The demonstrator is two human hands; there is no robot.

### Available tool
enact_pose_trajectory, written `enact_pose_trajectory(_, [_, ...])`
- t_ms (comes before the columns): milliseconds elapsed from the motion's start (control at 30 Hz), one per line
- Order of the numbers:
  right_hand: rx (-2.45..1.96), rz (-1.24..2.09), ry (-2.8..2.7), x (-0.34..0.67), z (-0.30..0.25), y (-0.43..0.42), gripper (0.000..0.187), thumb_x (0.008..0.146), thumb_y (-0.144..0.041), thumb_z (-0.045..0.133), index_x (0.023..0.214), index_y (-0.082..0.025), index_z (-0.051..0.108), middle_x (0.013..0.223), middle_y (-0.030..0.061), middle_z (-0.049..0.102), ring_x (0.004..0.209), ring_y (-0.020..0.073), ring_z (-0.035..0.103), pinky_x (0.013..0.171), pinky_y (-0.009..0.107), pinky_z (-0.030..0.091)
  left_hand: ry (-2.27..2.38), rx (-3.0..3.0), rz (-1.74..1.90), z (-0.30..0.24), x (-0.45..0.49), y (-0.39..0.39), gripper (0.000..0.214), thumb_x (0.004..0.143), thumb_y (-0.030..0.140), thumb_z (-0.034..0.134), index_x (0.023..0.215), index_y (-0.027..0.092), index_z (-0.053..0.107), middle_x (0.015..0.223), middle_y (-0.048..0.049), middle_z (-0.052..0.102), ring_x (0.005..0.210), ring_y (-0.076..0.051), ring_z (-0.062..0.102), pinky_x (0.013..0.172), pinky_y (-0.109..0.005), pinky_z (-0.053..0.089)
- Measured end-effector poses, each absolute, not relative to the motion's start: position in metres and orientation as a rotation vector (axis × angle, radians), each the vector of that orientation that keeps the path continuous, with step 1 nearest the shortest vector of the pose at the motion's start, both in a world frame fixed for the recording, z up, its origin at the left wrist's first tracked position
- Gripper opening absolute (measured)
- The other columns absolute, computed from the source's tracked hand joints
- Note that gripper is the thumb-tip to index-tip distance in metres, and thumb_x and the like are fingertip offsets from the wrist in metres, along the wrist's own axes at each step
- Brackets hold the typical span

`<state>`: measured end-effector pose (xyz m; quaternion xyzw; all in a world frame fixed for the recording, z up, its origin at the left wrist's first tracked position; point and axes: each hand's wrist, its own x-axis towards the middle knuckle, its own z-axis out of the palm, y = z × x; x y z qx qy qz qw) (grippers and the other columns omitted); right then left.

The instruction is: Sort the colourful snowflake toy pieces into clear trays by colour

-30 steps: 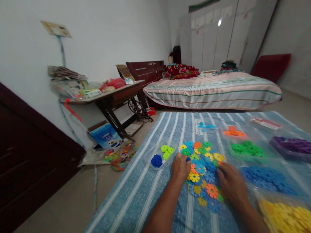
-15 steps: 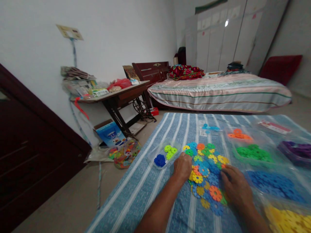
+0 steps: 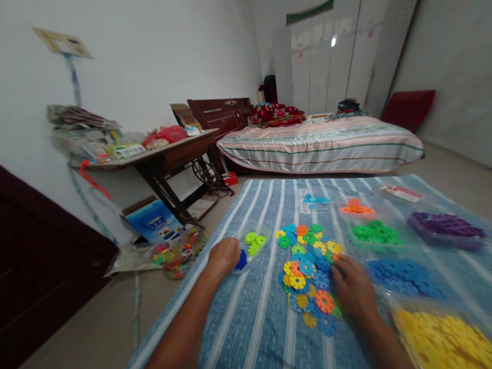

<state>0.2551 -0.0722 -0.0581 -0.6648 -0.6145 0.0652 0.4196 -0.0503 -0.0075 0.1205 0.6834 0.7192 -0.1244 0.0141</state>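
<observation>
My left hand (image 3: 226,254) is at the left edge of a small clear plastic tray (image 3: 263,249), over its dark blue discs (image 3: 241,260). Its fingers are curled down, and whatever they hold is hidden. Lime green notched discs (image 3: 254,244) lie in the same tray. A mixed heap of flower-shaped plastic discs (image 3: 307,267) in yellow, blue, orange and green is spread on the striped cloth. At the heap's right edge my right hand (image 3: 351,284) rests with bent fingers close to a blue disc; I cannot make out what is in its grip.
Right of the heap are clear containers of orange (image 3: 356,206), green (image 3: 376,233), purple (image 3: 448,225), blue (image 3: 405,277) and yellow discs (image 3: 446,333). A blue striped cloth (image 3: 230,328) covers the surface. Beyond stand a bed (image 3: 319,146) and a sewing-machine table (image 3: 172,148).
My left hand has moved left from the heap to the small tray. My right hand stays at the heap's right side. The view has turned slightly right.
</observation>
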Motion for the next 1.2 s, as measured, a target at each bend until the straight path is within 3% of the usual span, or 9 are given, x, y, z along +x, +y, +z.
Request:
enact_pose_trajectory(133, [-1.657,0.158,-1.544,0.254,-0.057,-0.073,0.037,0.089,-0.039,0.042,0.093,-0.017,0.072,0.114,0.0135,0.066,0.106,0.0256,0.06,0.098,0.042,0.045,2.317,2.208,-0.163,0.117,-0.037,-0.008,0.027,0.088,0.02,0.043,0.094,0.016,0.069,0.106,-0.012,0.07,0.101,-0.023,0.065,0.08,-0.029,0.046])
enact_pose_trajectory(333, [-1.657,0.16,-1.525,0.251,-0.052,-0.074,0.034,0.089,-0.037,0.044,0.094,-0.018,0.072,0.114,0.013,0.066,0.107,0.0258,0.059,0.097,0.042,0.046,1.737,2.474,0.084,0.096,0.021,-0.001,0.024,0.088,0.017,0.045,0.092,0.018,0.068,0.1,-0.0076,0.069,0.097,-0.019,0.064,0.087,-0.027,0.046])
enact_pose_trajectory(567, [-1.656,0.171,-1.529,0.248,-0.047,-0.074,0.031,0.09,-0.033,0.045,0.094,-0.018,0.071,0.114,0.0126,0.066,0.108,0.0255,0.059,0.097,0.042,0.046,1.639,2.467,0.106,0.055,0.067,0.017,0.044,0.081,0.006,0.046,0.121,0.017,0.059,0.127,-0.0113,0.061,0.122,-0.022,0.053,0.106,-0.034,0.039])
enact_pose_trajectory(933, [-1.664,0.147,-1.531,0.247,-0.042,-0.072,0.028,0.089,-0.029,0.046,0.092,-0.018,0.072,0.111,0.0121,0.066,0.106,0.0251,0.058,0.098,0.041,0.045,1.555,2.456,0.265,0.032,0.042,0.002,0.04,0.076,0.004,0.049,0.111,0.017,0.063,0.121,-0.0098,0.064,0.118,-0.021,0.054,0.107,-0.036,0.04])
enact_pose_trajectory(1067, [-1.664,0.155,-1.522,0.246,-0.04,-0.072,0.028,0.09,-0.028,0.046,0.092,-0.018,0.071,0.112,0.012,0.066,0.107,0.0249,0.058,0.098,0.041,0.045,1.618,2.472,0.298,0.035,0.041,-0.001,0.037,0.075,0.006,0.052,0.108,0.018,0.063,0.112,-0.0087,0.066,0.111,-0.022,0.056,0.101,-0.037,0.043])
enact_pose_trajectory(1200, [-1.666,0.153,-1.518,0.245,-0.037,-0.073,0.029,0.09,-0.028,0.045,0.091,-0.018,0.072,0.111,0.0126,0.066,0.106,0.025,0.058,0.097,0.041,0.045,1.604,2.424,0.364,0.044,0.04,-0.001,0.033,0.075,0.007,0.053,0.103,0.018,0.067,0.101,-0.0066,0.067,0.099,-0.019,0.06,0.092,-0.03,0.046])
